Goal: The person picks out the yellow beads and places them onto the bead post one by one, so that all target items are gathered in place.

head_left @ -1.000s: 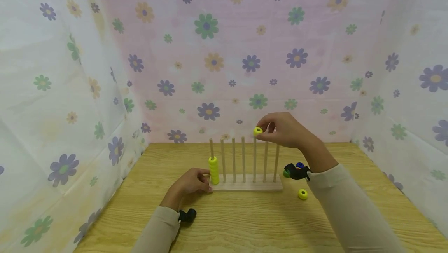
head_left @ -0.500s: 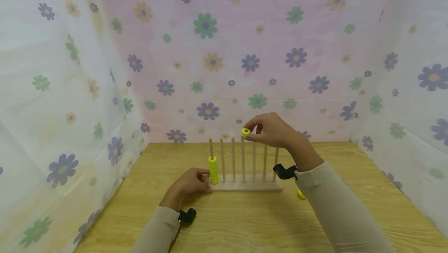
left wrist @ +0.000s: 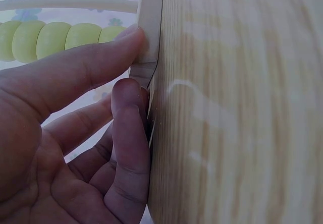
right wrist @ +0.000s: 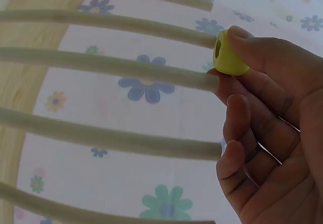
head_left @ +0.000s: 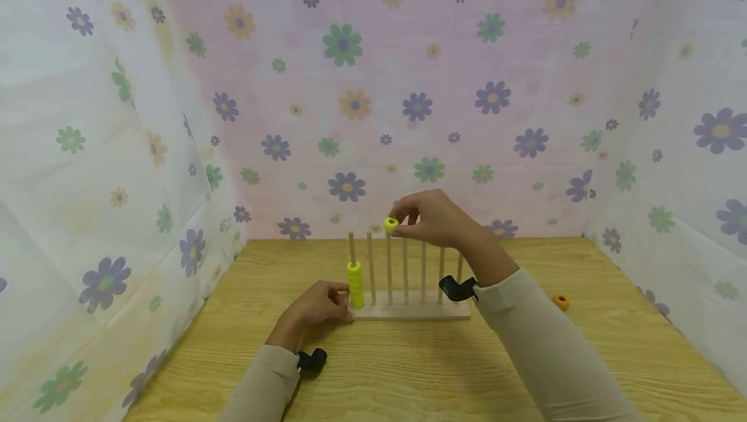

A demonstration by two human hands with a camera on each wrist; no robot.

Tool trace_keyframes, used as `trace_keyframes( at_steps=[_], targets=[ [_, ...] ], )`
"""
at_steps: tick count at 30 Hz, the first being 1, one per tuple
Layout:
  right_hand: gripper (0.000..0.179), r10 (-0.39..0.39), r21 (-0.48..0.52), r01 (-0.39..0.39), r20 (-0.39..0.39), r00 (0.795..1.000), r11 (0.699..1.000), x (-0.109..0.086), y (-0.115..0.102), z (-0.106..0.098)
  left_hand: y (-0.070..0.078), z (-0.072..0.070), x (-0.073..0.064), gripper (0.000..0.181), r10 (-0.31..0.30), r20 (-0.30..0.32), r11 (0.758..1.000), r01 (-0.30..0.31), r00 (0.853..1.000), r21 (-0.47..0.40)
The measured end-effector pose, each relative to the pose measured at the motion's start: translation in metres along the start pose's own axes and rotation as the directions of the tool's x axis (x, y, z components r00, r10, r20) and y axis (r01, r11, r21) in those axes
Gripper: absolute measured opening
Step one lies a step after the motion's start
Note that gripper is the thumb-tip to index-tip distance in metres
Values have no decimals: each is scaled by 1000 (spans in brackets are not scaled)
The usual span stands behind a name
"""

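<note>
A wooden peg rack with a flat base [head_left: 414,311] and several upright pegs stands on the table. Yellow beads [head_left: 355,284] are stacked on its leftmost peg; they also line the left wrist view [left wrist: 53,40]. My left hand [head_left: 318,302] holds the base's left end, thumb on its upper face and fingers curled by the edge [left wrist: 144,72]. Above the pegs, my right hand [head_left: 434,218] pinches a yellow bead [head_left: 391,225] between thumb and finger. The bead is at the top of the third peg from the left, its hole facing the peg tips in the right wrist view.
An orange bead [head_left: 561,302] lies on the wood-grain table [head_left: 373,370] right of the rack, beside my right sleeve [head_left: 543,344]. The right forearm hides part of the table there. Flower-patterned cloth [head_left: 373,85] walls the back and both sides.
My right hand has moved left along the peg tops with the yellow bead. The arm now covers the loose beads at right, and an orange bead has come into view. My left hand stays put.
</note>
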State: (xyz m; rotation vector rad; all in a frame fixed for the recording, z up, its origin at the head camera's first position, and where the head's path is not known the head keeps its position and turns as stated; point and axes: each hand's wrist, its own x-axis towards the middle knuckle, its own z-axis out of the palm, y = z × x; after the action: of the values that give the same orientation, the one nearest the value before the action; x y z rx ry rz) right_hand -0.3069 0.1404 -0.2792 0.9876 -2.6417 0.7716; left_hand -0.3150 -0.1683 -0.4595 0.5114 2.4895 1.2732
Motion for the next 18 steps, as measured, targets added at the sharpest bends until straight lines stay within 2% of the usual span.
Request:
trace_keyframes(
  at_steps=[18],
  targets=[
    [24,-44,56,45,-16,999,997,17,-18,23,-1,-1,1,61,-6,9,1000,6,1000,-17]
  ],
)
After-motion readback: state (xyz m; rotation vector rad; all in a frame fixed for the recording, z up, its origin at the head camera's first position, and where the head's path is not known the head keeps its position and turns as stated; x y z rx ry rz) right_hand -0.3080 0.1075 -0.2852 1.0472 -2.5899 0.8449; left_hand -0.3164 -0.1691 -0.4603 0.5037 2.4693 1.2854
